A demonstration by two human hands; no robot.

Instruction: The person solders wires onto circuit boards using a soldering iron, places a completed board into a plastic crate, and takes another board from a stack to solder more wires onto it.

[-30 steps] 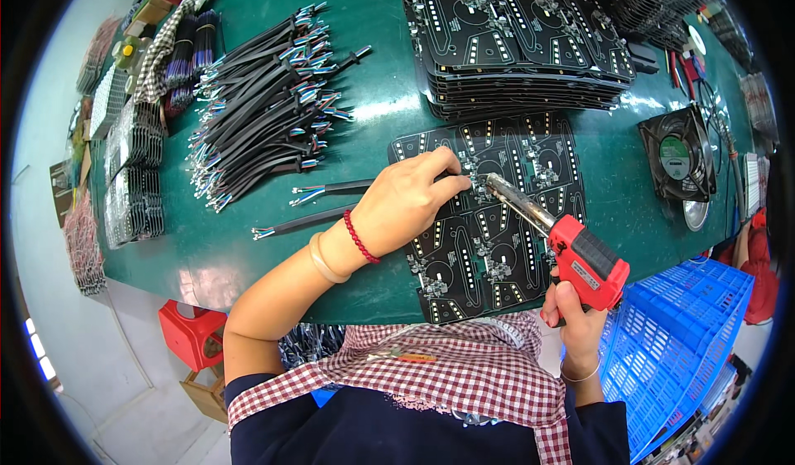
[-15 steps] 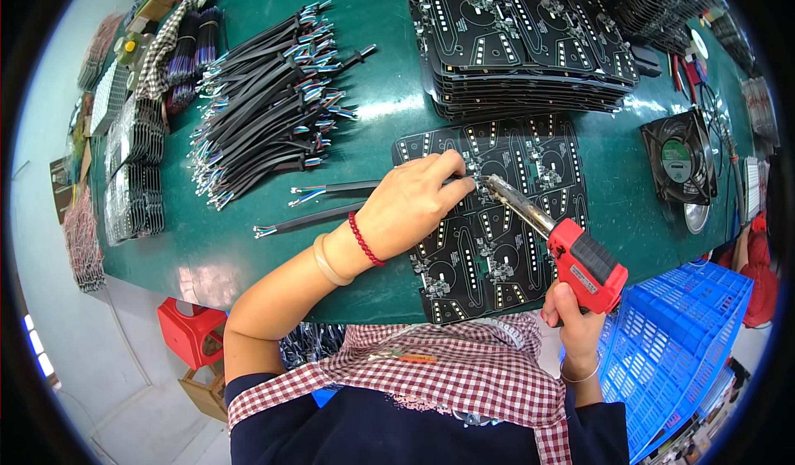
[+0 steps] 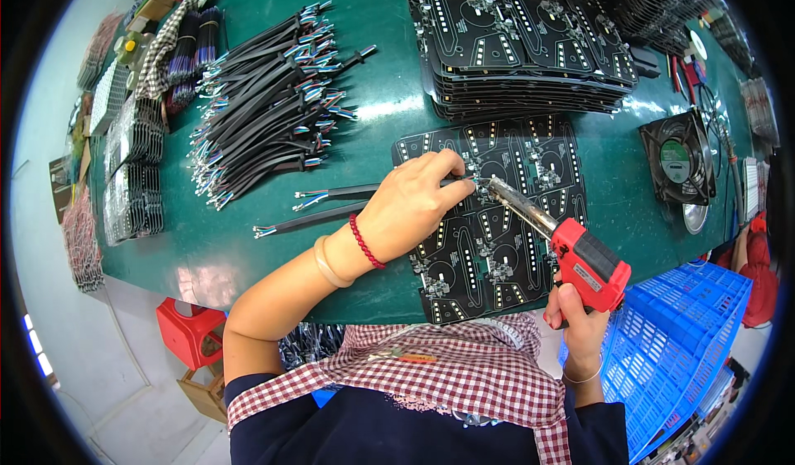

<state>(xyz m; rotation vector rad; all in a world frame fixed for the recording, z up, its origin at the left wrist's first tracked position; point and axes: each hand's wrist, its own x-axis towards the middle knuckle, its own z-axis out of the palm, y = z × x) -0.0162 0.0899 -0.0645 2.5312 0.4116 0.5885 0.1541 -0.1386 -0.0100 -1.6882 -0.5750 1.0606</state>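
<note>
A panel of black circuit boards (image 3: 497, 233) lies at the table's near edge. Over its upper left part, my left hand (image 3: 421, 190) pinches a black-sleeved cable (image 3: 344, 190) whose coloured wire ends reach the board. The cable's other end sticks out left of my wrist, and a second sleeved cable (image 3: 310, 218) lies beside it. In my right hand (image 3: 575, 324) is a red and black soldering gun (image 3: 586, 265). Its metal tip points up and left, close to my left fingertips; whether it touches the wires I cannot tell.
A pile of sleeved cables (image 3: 265, 105) lies to the left, and stacked black boards (image 3: 530, 84) stand behind the panel. A black fan (image 3: 677, 159) is at the right. Below the table's edge are a blue crate (image 3: 675, 332) and a red stool (image 3: 189, 332).
The soldering gun and my right hand have shifted slightly to the right. The cable in my left hand has moved a little, its free wire ends now slightly lower.
</note>
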